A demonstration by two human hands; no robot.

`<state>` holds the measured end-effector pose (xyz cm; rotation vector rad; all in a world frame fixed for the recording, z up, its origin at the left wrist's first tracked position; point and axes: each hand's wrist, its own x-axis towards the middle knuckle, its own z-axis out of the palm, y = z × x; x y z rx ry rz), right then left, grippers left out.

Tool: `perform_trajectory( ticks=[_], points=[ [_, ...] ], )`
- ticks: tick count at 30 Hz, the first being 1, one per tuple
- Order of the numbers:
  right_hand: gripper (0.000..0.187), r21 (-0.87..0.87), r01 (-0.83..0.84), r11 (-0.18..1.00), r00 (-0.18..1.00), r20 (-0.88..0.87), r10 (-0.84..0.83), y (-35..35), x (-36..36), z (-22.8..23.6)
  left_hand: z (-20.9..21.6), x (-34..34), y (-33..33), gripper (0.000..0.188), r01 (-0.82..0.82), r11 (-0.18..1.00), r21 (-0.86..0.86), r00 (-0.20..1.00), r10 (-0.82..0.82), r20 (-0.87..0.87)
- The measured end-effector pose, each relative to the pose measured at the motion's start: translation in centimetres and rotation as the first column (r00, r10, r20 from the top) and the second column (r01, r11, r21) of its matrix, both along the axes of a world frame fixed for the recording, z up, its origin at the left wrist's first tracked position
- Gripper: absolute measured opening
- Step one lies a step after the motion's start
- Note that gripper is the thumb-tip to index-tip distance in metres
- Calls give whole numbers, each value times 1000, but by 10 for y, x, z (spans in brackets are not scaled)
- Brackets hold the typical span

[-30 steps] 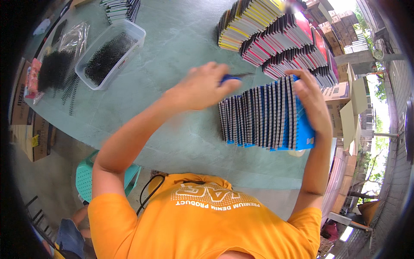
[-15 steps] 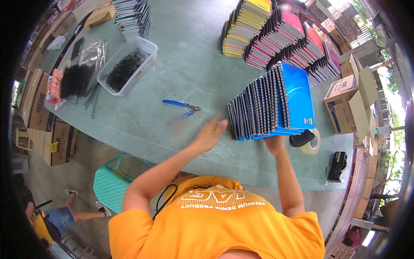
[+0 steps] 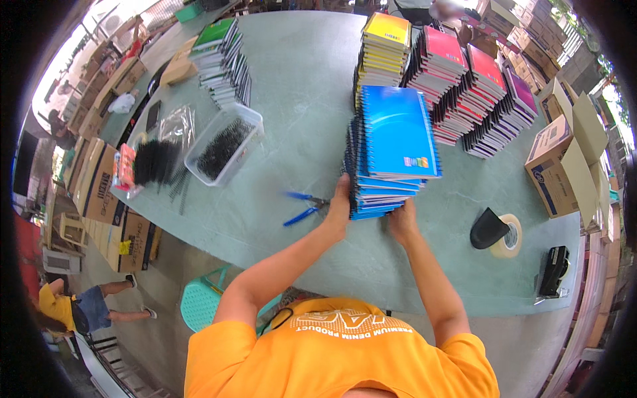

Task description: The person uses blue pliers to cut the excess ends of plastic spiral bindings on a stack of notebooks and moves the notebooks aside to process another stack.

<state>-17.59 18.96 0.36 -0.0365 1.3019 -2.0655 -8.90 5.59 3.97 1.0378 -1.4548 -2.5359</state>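
Observation:
A tall stack of blue spiral notebooks (image 3: 398,136) stands in front of me, its wire-bound side facing left. My left hand (image 3: 340,207) presses against the lower left side of this stack, the thumb up along the bindings. My right hand (image 3: 402,220) holds the stack's near edge at the bottom right, its fingertips partly hidden by the notebooks. The stack is gripped between both hands. Just left of my left hand, wire cutters with blue handles (image 3: 302,216) lie spread on the table.
Behind stand stacks of yellow notebooks (image 3: 386,30), pink and red ones (image 3: 488,66) and purple ones (image 3: 521,91). Leftward are a clear tub of black coils (image 3: 225,142), loose coils (image 3: 154,162) and green notebooks (image 3: 215,36). Tape rolls (image 3: 507,245) and an open carton (image 3: 551,166) lie right.
My left hand has come from beside the stack onto its left side. The notebook stack has been turned and squared up, and the view has shifted. A person in the background has moved.

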Motion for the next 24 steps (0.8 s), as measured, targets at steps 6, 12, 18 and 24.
perform_trajectory(
  ticks=[6, 12, 18, 24],
  points=[
    [43, 40, -71, 997, 997, -28, 72, -108, -18, 32, -1, -28, -104, 56, -66, 996, -63, 996, 69, 56],
    [50, -88, -93, 992, 996, 6, 94, -213, -59, 23, 10, -77, -205, 58, -70, 993, -98, 994, 78, 81],
    [51, -106, -49, 993, 998, -39, 45, -282, -102, 27, 18, -130, -264, 60, -104, 989, 108, 991, 112, -68],
    [58, -259, -142, 955, 976, -198, 91, -299, -137, 6, 34, -134, -272, 56, -106, 994, 35, 968, 111, -226]
  ],
)
